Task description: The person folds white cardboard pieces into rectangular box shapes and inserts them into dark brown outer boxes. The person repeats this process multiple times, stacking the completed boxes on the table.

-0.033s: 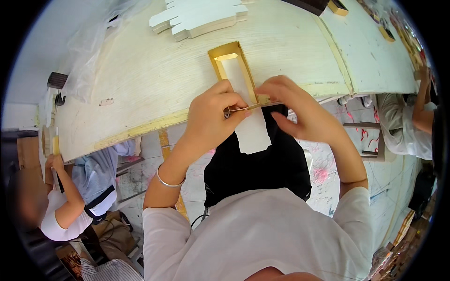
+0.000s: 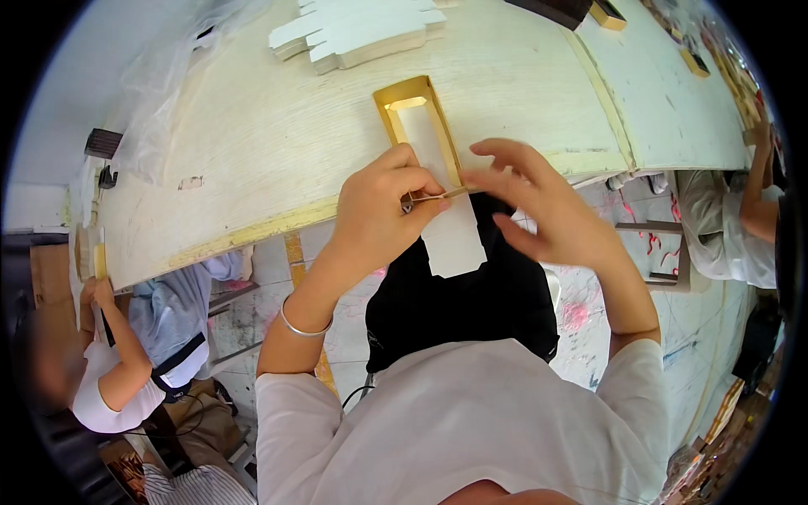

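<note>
A long, narrow box, half folded [image 2: 436, 126], lies at the table's front edge. Its walls are gold, and its inside bottom is white. From its near end a white flap [image 2: 455, 237] hangs over the edge above my lap. My left hand [image 2: 385, 202] is closed, with thumb and fingers pinching the near left part of the box where wall and flap meet. A small dark object sits by those fingers, too hidden to name. Just right of the box's near corner is my right hand [image 2: 543, 202], its fingers apart and slightly blurred, holding nothing.
A stack of flat white box blanks [image 2: 362, 34] lies farther back on the cream table [image 2: 269, 143]. At the back right are a dark box [image 2: 551, 10] and a small gold box [image 2: 608, 14]. Clear plastic sheeting [image 2: 160, 101] hangs at left. Other people work at both sides.
My right hand has drawn slightly right, away from the box's near corner, and its fingers have spread. My left hand and the box stay in place.
</note>
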{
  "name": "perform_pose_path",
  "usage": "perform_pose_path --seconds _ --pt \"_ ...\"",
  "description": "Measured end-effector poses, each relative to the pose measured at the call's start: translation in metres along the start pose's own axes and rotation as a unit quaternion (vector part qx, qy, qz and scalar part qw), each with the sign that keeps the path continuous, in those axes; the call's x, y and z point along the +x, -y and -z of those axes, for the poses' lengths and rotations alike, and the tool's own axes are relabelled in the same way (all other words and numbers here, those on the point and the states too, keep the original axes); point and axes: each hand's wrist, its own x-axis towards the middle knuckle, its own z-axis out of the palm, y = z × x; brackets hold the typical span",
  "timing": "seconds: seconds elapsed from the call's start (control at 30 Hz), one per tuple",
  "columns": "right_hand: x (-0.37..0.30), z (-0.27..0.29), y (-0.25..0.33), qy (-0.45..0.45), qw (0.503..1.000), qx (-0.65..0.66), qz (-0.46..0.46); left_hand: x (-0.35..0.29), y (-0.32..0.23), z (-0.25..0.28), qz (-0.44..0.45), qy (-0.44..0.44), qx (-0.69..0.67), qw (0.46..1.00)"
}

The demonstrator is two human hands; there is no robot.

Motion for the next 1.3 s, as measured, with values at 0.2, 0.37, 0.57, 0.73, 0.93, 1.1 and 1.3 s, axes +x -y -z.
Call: perform_pose_path --seconds 0.2,0.37,0.57,0.73,0.93,1.1,1.3 --pt "-0.010 -0.023 -0.011 -0.091 0.986 -0.083 0.112 0.005 -0.002 0.011 -0.044 0.041 -0.032 0.998" --pt "0.020 -0.034 -0.006 -0.156 0.948 0.261 -0.099 0.004 0.003 0.025 0.002 0.107 -0.163 0.981" --pt "0.019 -0.039 -0.003 -0.169 0.963 0.184 -0.105 -0.002 0.013 -0.007 -0.010 -0.061 -0.195 0.979" --pt "0.014 -0.038 0.001 -0.176 0.982 0.068 -0.029 -0.003 0.007 -0.010 -0.014 -0.061 -0.127 0.990" --pt "0.011 -0.037 -0.002 -0.149 0.986 0.070 -0.013 -0.004 -0.007 -0.003 -0.020 -0.068 -0.038 0.997" --pt "0.009 -0.036 -0.005 -0.134 0.988 0.071 -0.006 -0.009 -0.008 -0.008 -0.040 -0.107 0.009 0.993" --pt "0.016 -0.036 -0.007 -0.124 0.991 0.050 0.011 -0.010 0.002 -0.013 0.029 -0.086 -0.174 0.981"
